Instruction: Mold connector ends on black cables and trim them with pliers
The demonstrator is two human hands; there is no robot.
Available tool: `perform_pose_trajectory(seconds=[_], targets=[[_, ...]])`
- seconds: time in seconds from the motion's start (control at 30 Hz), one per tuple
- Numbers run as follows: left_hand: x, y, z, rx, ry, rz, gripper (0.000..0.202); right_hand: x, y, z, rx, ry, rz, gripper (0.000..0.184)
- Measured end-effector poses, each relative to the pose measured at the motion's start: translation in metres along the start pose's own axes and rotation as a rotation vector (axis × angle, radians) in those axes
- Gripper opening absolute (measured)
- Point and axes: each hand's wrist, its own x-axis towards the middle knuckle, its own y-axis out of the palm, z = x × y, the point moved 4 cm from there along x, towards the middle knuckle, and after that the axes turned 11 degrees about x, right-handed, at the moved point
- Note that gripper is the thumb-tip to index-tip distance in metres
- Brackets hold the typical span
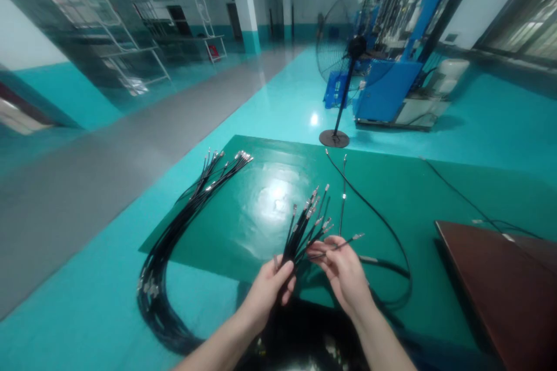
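My left hand [274, 285] is wrapped round a bundle of black cables [296, 233], whose metal-tipped ends fan out upward and to the right. Beside it, my right hand [342, 269] pinches a single black cable [348, 242] with a metal end, just right of the bundle. The lower part of the bundle drops out of sight below my hands. Another thick bundle of black cables [174, 232] hangs over the left edge of the green table [278, 156]. A few loose cables [380, 203] lie on the table to the right of my hands.
A brown board [500, 284] lies at the table's right side. Another thin cable [461, 194] runs over the table towards it. Past the far edge stand a black pedestal fan [343, 87] and a blue machine [387, 90]. A pillar [56, 69] rises at the left.
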Motion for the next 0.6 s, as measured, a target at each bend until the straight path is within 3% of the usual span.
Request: perform_pose_trajectory(seconds=[0.13,0.4,0.53,0.6], targets=[[-0.004,-0.002,-0.002,0.051,0.014,-0.008,0.033,0.000,-0.003,0.000,-0.056,0.064,0.073,0.016],[-0.009,0.005,0.000,0.112,-0.011,0.022,0.032,0.003,0.000,-0.003,-0.050,0.107,0.101,0.016],[-0.008,0.005,-0.003,0.118,0.008,-0.050,0.029,0.002,0.010,-0.003,0.013,0.095,0.180,0.019],[-0.007,0.003,-0.003,0.118,0.000,-0.084,0.029,0.004,0.010,-0.004,0.006,0.057,0.146,0.025]])
